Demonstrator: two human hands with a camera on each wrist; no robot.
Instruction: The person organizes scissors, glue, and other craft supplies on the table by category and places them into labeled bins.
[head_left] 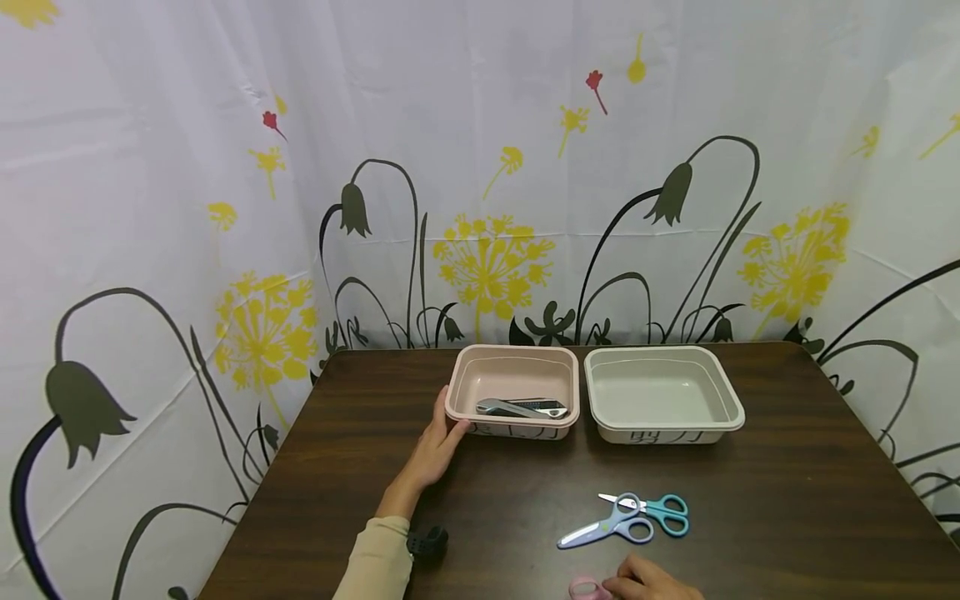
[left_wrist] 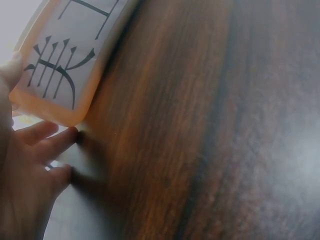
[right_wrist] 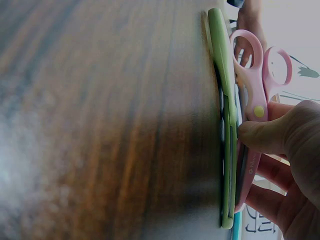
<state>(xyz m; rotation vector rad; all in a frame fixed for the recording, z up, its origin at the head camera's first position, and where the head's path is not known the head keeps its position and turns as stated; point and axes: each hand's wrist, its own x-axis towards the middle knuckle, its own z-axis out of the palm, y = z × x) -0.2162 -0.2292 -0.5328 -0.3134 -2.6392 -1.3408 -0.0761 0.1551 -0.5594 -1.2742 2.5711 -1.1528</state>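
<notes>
2 scissors (head_left: 617, 520) (overlapping) obstruct; tabletop (head_left: 795, 492) rightward leaves room.

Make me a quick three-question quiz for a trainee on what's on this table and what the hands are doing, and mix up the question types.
1. Multiple choice: what does the right hand hold?
A) nothing
B) the pink scissors
C) the curtain

2. True or false: the left hand touches the pale green bin.

3. Short answer: which two pairs of scissors overlap on the table?

Key:
1. B.
2. False; it touches the pink bin.
3. The lavender scissors and the teal scissors.
</notes>
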